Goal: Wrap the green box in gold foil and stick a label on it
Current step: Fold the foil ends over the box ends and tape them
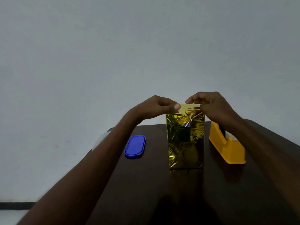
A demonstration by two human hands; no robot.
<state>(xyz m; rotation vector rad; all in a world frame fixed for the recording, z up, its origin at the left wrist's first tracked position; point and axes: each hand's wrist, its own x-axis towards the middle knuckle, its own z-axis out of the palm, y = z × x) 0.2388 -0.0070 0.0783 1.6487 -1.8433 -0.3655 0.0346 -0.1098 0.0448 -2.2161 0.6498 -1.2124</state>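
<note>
A tall box covered in crinkled gold foil point(185, 140) stands upright on the dark wooden table point(154, 184); no green shows. Both hands work at its top end. My left hand point(155, 107) pinches the foil at the top left corner between thumb and fingers. Over the top right corner my right hand point(211, 105) has curled fingers pinching the foil flap. A small gap in the folded foil shows just below the top. No label is visible.
A blue oval lid point(135, 146) lies flat to the left of the box. An orange tape dispenser point(226, 146) stands to the right, partly behind my right forearm. A pale wall is behind the table, whose left edge runs under my left forearm.
</note>
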